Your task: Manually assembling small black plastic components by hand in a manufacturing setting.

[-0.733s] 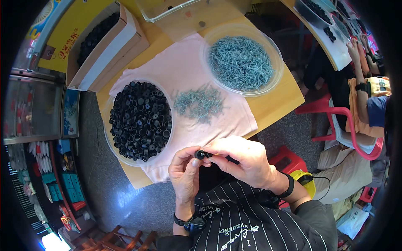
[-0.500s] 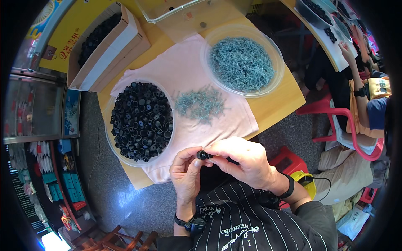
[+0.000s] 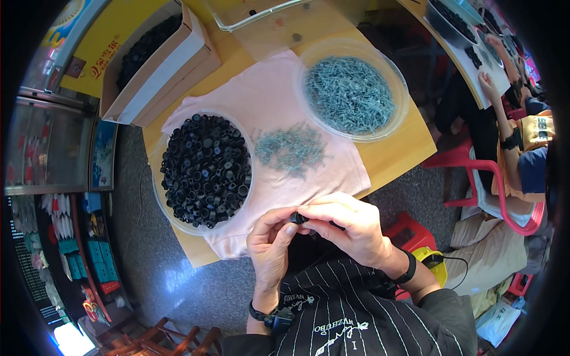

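Note:
My left hand [image 3: 270, 237] pinches a small round black plastic cap [image 3: 297, 218] between thumb and fingers, just in front of the table edge. From the other side, the thumb and forefinger of my right hand [image 3: 353, 228] close on the same piece. More black shows under the right fingers, but I cannot make out what it is. Beyond my hands, a pink cloth [image 3: 261, 207] bears a loose heap of small silvery screws [image 3: 291, 149]. Left of the heap, a round clear tub is full of black plastic caps [image 3: 205, 169]. Another clear tub, farther right, holds many similar screws [image 3: 349, 94].
An open cardboard box [image 3: 169, 71] of black parts stands at the table's far left. A clear plastic bin [image 3: 279, 29] is at the back. On the right, a person sits on a red chair [image 3: 502, 178] at another table. A red stool [image 3: 409, 231] stands beside my right arm.
The view has shifted slightly, so the table things sit a little farther right. Both hands keep their pinch on the black cap, with its position between the fingers slightly altered.

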`<state>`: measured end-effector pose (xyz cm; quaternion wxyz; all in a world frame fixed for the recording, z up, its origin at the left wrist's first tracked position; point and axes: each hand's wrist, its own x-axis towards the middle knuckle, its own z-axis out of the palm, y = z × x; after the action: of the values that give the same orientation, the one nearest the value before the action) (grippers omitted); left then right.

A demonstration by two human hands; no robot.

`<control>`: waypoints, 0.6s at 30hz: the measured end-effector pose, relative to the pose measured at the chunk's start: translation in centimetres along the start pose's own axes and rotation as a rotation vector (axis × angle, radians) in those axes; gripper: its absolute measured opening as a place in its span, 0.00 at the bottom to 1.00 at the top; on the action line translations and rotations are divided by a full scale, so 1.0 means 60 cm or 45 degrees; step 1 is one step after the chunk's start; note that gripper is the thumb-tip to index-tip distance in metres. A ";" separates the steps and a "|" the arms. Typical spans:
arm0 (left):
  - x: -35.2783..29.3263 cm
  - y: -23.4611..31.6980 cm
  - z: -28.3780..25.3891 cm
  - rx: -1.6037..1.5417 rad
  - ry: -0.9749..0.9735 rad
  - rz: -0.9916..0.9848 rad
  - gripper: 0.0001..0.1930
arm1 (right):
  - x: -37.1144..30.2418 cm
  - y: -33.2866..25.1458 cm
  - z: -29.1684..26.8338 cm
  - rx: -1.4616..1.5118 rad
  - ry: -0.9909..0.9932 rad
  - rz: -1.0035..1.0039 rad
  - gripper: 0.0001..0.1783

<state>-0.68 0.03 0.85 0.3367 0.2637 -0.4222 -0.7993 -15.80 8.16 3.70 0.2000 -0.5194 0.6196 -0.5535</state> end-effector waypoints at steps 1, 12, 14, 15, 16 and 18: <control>0.000 0.000 0.000 0.018 0.004 0.000 0.12 | 0.000 0.000 0.000 0.002 -0.005 -0.002 0.18; 0.002 -0.003 0.001 0.057 0.003 0.057 0.13 | -0.003 0.007 0.004 -0.017 0.029 -0.102 0.20; 0.002 -0.003 0.001 0.068 0.003 0.060 0.13 | -0.003 0.010 0.004 -0.022 0.030 -0.116 0.20; 0.002 -0.002 0.001 0.070 0.003 0.066 0.13 | -0.004 0.012 0.004 -0.029 0.031 -0.129 0.21; 0.002 -0.002 0.002 0.071 0.001 0.073 0.13 | -0.005 0.014 0.005 -0.029 0.031 -0.129 0.21; 0.002 -0.004 0.001 0.068 0.003 0.074 0.13 | -0.008 0.018 0.007 -0.020 0.047 -0.118 0.21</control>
<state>-0.89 0.07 0.66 0.3532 0.2610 -0.4505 -0.7773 -15.73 8.21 2.45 0.1585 -0.5388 0.6029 -0.5666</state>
